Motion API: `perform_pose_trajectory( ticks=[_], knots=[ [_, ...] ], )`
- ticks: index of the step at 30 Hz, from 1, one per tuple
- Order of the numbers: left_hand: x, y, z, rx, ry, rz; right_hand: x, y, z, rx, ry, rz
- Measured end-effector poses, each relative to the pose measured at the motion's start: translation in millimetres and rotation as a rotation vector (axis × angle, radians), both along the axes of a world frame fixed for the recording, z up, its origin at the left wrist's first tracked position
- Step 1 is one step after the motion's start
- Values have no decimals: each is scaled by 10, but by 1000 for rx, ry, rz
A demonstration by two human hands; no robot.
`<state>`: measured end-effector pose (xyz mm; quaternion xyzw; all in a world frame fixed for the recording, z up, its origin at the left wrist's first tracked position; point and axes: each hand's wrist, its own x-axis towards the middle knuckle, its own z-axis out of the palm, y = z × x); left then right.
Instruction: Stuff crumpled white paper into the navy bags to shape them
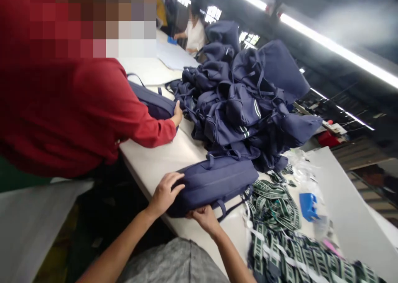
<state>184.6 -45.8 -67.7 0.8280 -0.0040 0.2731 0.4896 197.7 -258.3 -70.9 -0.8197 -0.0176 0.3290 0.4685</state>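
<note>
A navy blue bag (217,179) lies on the table directly in front of me, a seam or zip line running along its upper face and straps on both long sides. At its left end, my left hand (164,194) grips the bag, with thumb and fingers apart over the fabric. My right hand (205,218) is closed on the bag's near lower edge, fingers curled in a pinch. Its fingertips are partly hidden against the cloth. A dark strap (231,210) hangs just right of that hand.
A large pile of navy bags (230,96) rises behind. Green-and-white patterned straps (289,250) lie in heaps at right, near a blue object (307,207). At left, a co-worker in a red sleeve (149,125) handles another navy bag (152,100). Another person (194,34) stands farther back.
</note>
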Motion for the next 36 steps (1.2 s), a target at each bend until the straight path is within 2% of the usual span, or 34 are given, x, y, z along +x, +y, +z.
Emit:
perform_pose_trajectory(
  ticks=[3,7,9,12,15,21,25,29,32,36],
  knots=[
    [180,141,80,-8,88,-168,-19,20,-151,80,-34,9],
    [297,172,129,-16,185,-221,-39,46,-232,162,-39,4],
    [302,109,113,2,158,-183,-45,88,-247,166,-31,-28],
    [268,-13,82,95,9,-50,-37,202,-279,178,-19,-102],
    [247,-69,129,221,-54,44,-18,307,-294,215,-28,-122],
    [397,-7,328,453,71,-43,31,339,-276,241,-84,7],
    [501,-47,270,545,27,47,47,340,-377,264,-107,59],
    [502,-135,192,512,22,145,56,300,-483,272,-105,80],
    [486,-142,220,423,35,183,56,262,-453,290,-45,65],
    [612,71,258,205,94,152,58,160,-368,343,99,2]
  ],
)
